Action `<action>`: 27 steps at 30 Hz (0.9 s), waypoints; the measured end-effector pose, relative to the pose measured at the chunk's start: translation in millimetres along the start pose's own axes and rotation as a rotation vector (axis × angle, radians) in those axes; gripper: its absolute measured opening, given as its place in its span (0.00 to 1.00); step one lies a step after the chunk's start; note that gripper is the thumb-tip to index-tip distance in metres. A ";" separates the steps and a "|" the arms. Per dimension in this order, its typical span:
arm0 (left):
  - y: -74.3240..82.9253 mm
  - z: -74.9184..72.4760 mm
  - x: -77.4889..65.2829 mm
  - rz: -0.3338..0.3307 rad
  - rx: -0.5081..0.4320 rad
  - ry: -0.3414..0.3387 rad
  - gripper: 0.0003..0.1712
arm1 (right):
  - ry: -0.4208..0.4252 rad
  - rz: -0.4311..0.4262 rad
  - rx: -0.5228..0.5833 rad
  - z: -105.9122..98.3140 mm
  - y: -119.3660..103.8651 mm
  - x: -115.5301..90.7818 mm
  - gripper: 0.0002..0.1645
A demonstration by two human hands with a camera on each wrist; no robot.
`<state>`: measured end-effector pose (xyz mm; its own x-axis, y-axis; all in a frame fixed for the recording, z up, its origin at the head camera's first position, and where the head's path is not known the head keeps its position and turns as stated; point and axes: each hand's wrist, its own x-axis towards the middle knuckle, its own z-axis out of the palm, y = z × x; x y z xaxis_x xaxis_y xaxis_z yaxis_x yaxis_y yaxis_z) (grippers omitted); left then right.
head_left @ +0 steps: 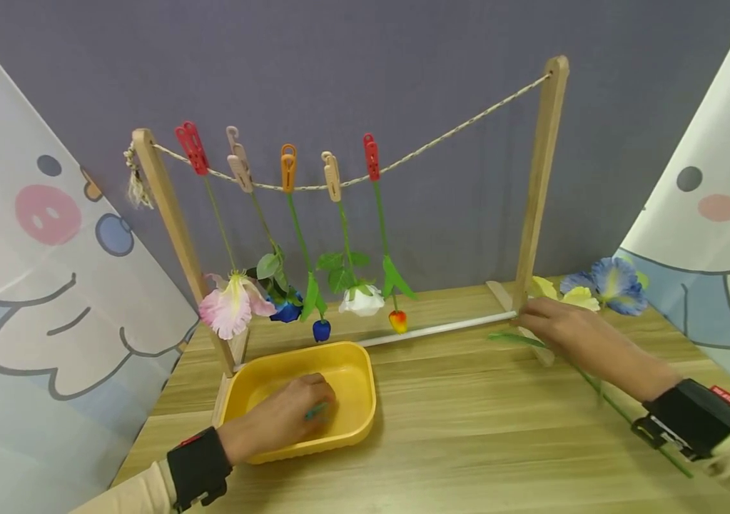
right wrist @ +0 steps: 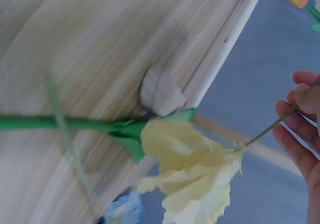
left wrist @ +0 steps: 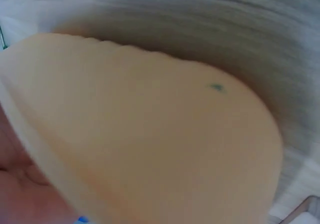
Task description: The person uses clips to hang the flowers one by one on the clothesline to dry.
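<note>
My left hand (head_left: 297, 417) is down inside a yellow plastic basin (head_left: 365, 428). Its fingers pinch a small teal piece (head_left: 316, 410), mostly hidden, that looks like a clothespin. From the left wrist, the basin's outer wall (left wrist: 165, 134) covers most of that hand. Beside the right post, my right hand (head_left: 573, 332) pinches the thin stem (right wrist: 270, 127) of a yellow flower (right wrist: 190, 164), whose petals spread away from the fingers. Under the right arm a long green stem (head_left: 644, 428) lies on the table, and a blue flower (head_left: 621, 285) lies behind the hand.
A rope (head_left: 467, 132) sags between two wooden posts (head_left: 541, 171). Several clothespins hold flowers head down from its left half: a pink flower (head_left: 232, 310), dark blue ones, a white rose (head_left: 362, 300) and an orange-yellow tulip (head_left: 398, 321). A white rod (head_left: 435, 328) joins the post bases.
</note>
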<state>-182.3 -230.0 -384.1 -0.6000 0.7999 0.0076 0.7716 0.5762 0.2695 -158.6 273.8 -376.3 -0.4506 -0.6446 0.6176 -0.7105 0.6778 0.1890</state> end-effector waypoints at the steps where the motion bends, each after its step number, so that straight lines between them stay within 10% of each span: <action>1: 0.4 -0.6 -0.1 -0.013 0.009 -0.007 0.15 | 0.010 -0.008 -0.003 0.2 -1.7 2.7 0.35; 21: 2.7 -3.7 6.3 -0.053 0.016 -0.017 0.09 | 0.132 0.051 0.152 12.9 -36.1 47.5 0.26; 27: 8.8 -9.7 10.4 -0.057 -0.015 0.027 0.07 | 0.146 0.123 0.311 18.6 -47.5 60.7 0.05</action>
<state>-183.8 -218.2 -372.3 -0.6482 0.7612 0.0179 0.7332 0.6176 0.2846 -162.3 195.9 -361.9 -0.4772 -0.4922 0.7280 -0.7962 0.5928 -0.1211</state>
